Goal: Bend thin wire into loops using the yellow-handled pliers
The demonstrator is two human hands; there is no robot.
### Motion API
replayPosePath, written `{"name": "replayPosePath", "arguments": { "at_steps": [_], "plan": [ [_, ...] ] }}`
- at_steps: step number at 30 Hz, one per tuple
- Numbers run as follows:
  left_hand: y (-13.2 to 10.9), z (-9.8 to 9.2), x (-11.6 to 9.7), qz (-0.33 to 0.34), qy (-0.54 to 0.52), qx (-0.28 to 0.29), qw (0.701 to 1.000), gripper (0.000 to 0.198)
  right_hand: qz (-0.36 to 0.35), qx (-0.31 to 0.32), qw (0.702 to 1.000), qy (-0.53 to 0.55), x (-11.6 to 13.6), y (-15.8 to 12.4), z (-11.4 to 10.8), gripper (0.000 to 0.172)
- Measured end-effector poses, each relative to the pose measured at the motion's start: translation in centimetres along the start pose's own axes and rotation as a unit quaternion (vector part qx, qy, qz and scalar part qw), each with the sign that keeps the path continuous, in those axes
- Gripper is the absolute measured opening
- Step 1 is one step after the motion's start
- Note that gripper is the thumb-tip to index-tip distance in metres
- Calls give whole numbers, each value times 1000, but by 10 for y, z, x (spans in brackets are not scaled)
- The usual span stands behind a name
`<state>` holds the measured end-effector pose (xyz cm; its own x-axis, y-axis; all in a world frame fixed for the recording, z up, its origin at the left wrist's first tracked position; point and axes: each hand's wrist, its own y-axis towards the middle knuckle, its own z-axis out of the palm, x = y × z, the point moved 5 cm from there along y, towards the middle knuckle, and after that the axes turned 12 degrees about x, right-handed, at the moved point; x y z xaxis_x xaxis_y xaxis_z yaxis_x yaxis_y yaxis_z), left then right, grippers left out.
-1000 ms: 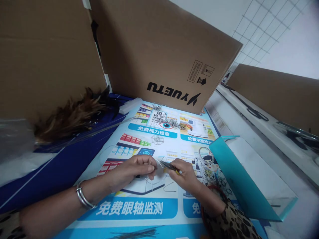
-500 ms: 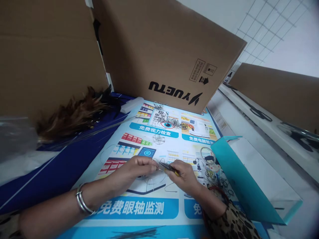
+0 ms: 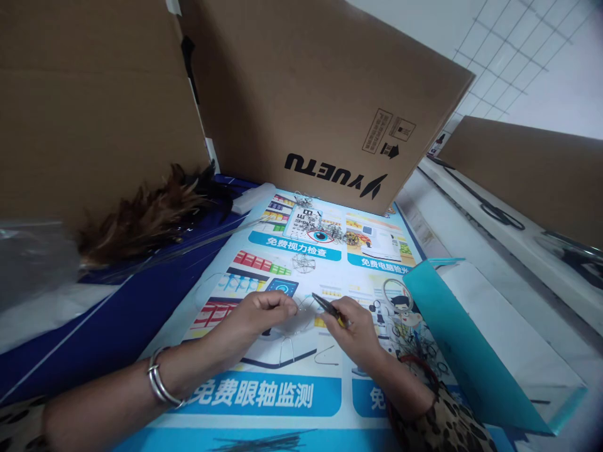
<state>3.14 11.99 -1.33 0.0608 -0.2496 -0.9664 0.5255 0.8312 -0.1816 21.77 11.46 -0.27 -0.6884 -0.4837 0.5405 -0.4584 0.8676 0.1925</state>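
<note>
Thumb and fingers of my left hand (image 3: 268, 312) pinch a thin wire (image 3: 304, 306), whose fine outline is hard to follow against the printed sheet. My right hand (image 3: 354, 329) is closed around pliers (image 3: 327, 306) with dark jaws and yellow on the handles. The jaws point up and left, close to the wire; whether they touch it I cannot tell. Below the hands lie a bent wire piece (image 3: 286, 350) and another hooked wire (image 3: 326, 356). A small wire frame (image 3: 303, 263) rests farther back on the sheet.
Cardboard boxes (image 3: 320, 81) stand behind. Brown feathers (image 3: 136, 220) lie at left beside a plastic bag (image 3: 35, 263). At right is a teal open box (image 3: 471, 351), with tangled wire pieces (image 3: 419, 351) next to it. Straight wires (image 3: 266, 441) lie at the front edge.
The pliers' jaws have moved slightly away from my left fingers, tilting further upward. The whole view has shifted a little. My left hand keeps its pinch.
</note>
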Motion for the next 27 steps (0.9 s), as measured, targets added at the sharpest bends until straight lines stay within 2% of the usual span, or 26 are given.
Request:
{"name": "replayPosePath", "arguments": {
  "at_steps": [2,5,7,11,17,23,27],
  "plan": [
    [0,-1,-1,7,-3,-7,1000,19,-11,-33,999,-1,1,-1,-5,8],
    [1,-4,2,7,6,-18,1000,19,-62,-53,996,-39,8,-4,-7,11],
    [2,-5,2,15,36,-24,999,19,-76,-41,992,-89,12,-5,-6,13],
    [2,-5,-3,49,120,-16,991,19,-48,2,983,-175,16,-4,-3,15],
    [1,-1,-13,75,195,-1,978,20,-49,7,977,-207,21,-5,-7,16],
    [1,-1,-12,77,171,8,982,21,-64,-67,981,-170,14,-5,-22,12],
    [1,1,-10,67,140,29,987,20,-71,-26,979,-187,13,-2,-19,11]
  ]
}}
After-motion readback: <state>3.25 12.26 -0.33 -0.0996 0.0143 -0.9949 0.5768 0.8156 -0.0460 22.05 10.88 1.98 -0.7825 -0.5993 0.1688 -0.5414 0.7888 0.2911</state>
